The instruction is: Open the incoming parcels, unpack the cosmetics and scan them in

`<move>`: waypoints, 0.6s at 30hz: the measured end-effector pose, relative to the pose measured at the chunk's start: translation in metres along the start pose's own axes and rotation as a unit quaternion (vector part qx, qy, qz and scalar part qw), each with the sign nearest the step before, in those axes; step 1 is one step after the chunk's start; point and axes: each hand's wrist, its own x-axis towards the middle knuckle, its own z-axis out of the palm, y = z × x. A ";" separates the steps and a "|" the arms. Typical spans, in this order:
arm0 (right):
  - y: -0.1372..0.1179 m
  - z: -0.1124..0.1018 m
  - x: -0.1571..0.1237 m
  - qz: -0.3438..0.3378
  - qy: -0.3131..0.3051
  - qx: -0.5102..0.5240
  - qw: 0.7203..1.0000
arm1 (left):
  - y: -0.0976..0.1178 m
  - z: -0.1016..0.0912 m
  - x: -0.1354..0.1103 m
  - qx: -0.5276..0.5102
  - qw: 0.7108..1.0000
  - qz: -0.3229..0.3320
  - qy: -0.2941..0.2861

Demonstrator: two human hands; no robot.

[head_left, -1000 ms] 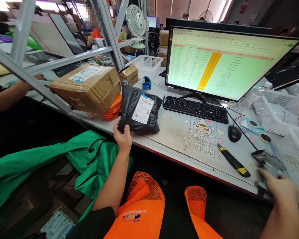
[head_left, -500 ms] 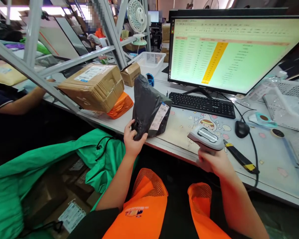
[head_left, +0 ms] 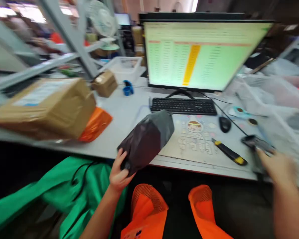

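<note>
My left hand point(head_left: 120, 174) is closed on the near end of a black plastic parcel point(head_left: 148, 141). This parcel is tilted over the desk's front edge, and its label is out of sight. At the far right, my right hand point(head_left: 280, 166) is smeared by motion. Its fingers are on a grey barcode scanner point(head_left: 257, 143), whose handle hangs down at the desk edge. Between my hands lies a black and yellow utility knife point(head_left: 229, 152) on the desk mat. A black mouse point(head_left: 224, 124) sits a little behind the knife.
A cardboard box point(head_left: 52, 109) leans on an orange parcel point(head_left: 96, 124) at the left. Behind are a small carton point(head_left: 105, 83), blue tape dispenser point(head_left: 128, 88), keyboard point(head_left: 184, 105) and monitor point(head_left: 201, 56). White baskets point(head_left: 266, 89) stand right. A green sack point(head_left: 89, 192) hangs below the desk.
The black parcel has been turned so its label no longer shows, and it has come nearer to me. My right hand has moved the scanner to the right. The view has swung right.
</note>
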 end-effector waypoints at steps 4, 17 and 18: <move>-0.073 0.056 0.020 -0.090 -0.048 -0.019 0.995 | -0.015 0.017 -0.026 -0.025 0.996 0.091 -0.005; -0.191 0.168 0.102 -0.227 -0.093 -0.063 0.967 | 0.028 0.023 -0.009 -0.039 0.986 0.053 -0.156; -0.194 0.167 0.104 -0.227 -0.094 -0.068 0.967 | 0.031 0.021 -0.002 -0.044 0.988 0.035 -0.143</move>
